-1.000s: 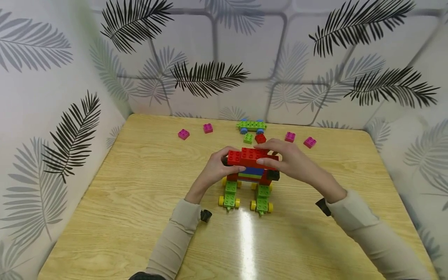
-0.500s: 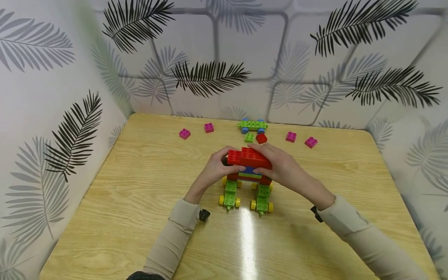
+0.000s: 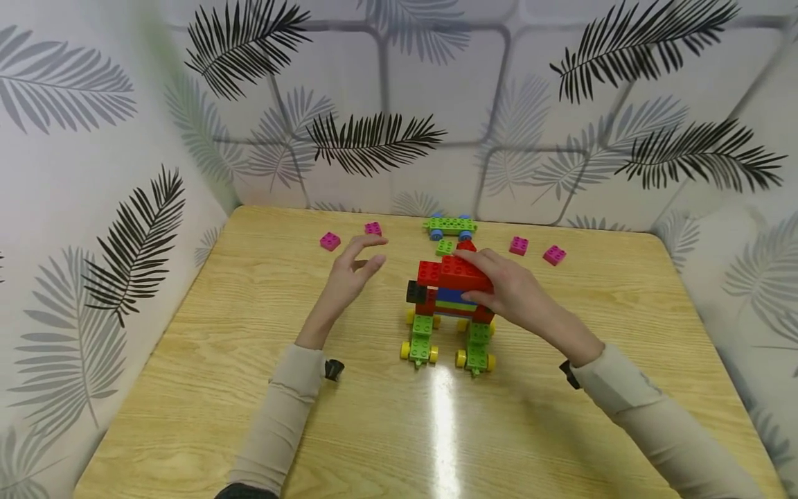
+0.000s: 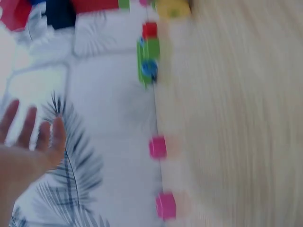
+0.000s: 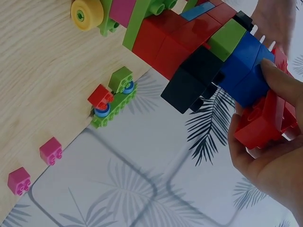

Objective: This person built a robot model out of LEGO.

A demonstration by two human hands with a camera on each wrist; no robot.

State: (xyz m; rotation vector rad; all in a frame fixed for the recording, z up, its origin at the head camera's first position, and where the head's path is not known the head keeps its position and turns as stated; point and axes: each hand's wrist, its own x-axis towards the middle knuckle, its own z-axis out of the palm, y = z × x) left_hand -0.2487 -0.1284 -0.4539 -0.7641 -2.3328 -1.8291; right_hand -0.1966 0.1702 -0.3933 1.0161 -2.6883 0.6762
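A building-block model (image 3: 458, 296) stands on two green wheeled bases (image 3: 420, 341) with yellow wheels. Its body stacks red, blue and green bricks, and red bricks (image 3: 430, 272) cap it. My right hand (image 3: 514, 287) grips the model's top at its right end, thumb in front, fingers over the red bricks. In the right wrist view its thumb lies against a blue brick (image 5: 248, 71), and a black brick (image 5: 194, 78) juts from the side. My left hand (image 3: 352, 274), fingers parted and holding nothing, is raised to the left of the model, apart from a black brick (image 3: 416, 292) on that end.
At the table's back stands a green car base (image 3: 450, 224) with blue wheels. A small green brick (image 3: 445, 247) and a red brick (image 3: 465, 246) lie before it. Pink bricks sit to the left (image 3: 330, 241) and right (image 3: 554, 255). A patterned wall (image 3: 436, 173) borders the table (image 3: 249, 333).
My left hand has let go of the model and moved left. My right hand first slid left along the red top and pressed in; the model has since shifted slightly right.
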